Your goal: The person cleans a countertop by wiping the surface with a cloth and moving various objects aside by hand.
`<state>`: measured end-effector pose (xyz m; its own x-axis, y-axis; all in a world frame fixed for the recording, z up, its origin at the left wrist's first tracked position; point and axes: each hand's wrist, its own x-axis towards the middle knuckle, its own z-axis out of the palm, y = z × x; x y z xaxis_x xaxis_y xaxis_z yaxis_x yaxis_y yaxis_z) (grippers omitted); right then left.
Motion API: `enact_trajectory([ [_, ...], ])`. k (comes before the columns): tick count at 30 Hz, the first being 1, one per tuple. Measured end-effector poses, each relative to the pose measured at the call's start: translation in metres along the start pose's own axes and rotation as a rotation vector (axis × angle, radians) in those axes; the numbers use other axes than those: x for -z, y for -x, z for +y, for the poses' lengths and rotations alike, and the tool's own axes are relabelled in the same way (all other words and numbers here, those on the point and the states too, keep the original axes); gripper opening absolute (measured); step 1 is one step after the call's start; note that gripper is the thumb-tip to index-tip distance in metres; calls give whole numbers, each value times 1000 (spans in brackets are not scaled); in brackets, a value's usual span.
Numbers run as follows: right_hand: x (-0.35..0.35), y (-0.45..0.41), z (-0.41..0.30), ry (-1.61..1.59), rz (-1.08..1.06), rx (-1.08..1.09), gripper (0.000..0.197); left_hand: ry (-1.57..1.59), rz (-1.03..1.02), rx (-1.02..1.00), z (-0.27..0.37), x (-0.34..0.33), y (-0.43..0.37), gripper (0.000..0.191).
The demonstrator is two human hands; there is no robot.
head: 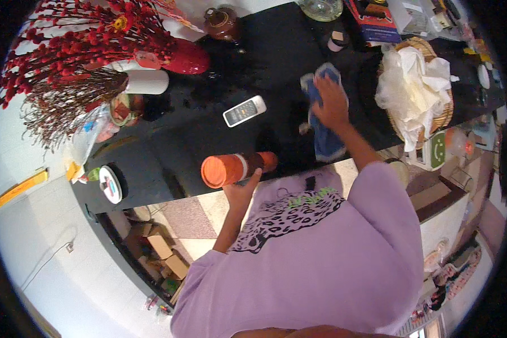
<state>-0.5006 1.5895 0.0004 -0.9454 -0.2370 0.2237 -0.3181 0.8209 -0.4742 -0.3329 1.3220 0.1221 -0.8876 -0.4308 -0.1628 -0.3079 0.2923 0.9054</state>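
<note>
My left hand [241, 189] grips an orange and dark cylindrical container [226, 170] with a pale band, tilted on its side at the near part of the black tabletop [177, 139]. Whether the container touches the table I cannot tell. Farther right, my right hand [331, 101] lies over a blue cloth [327, 137] with pale edges, spread on the table. The palm and some fingertips are hidden, so its hold on the cloth is unclear. Between and beyond the hands lies a white remote control [244, 111] with a dark face.
A red vase [190, 56], a white ribbed vase [148, 82] and a brown pot [221, 23] stand at the left back. A white oval dish [110, 184] is near the left edge. To the right are a small jar [337, 42], a glass bowl [322, 9] and a wicker basket [445, 99] holding white tissue.
</note>
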Motion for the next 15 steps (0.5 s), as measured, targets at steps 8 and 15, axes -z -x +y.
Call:
enact_trajectory([
  [8,-43,-44,-10,-36,196,128,58,-42,79,6,-11,-27,17,58],
  [15,25,109,-39,-68,-194,114,64,76,125,72,-25,-45,14,62],
])
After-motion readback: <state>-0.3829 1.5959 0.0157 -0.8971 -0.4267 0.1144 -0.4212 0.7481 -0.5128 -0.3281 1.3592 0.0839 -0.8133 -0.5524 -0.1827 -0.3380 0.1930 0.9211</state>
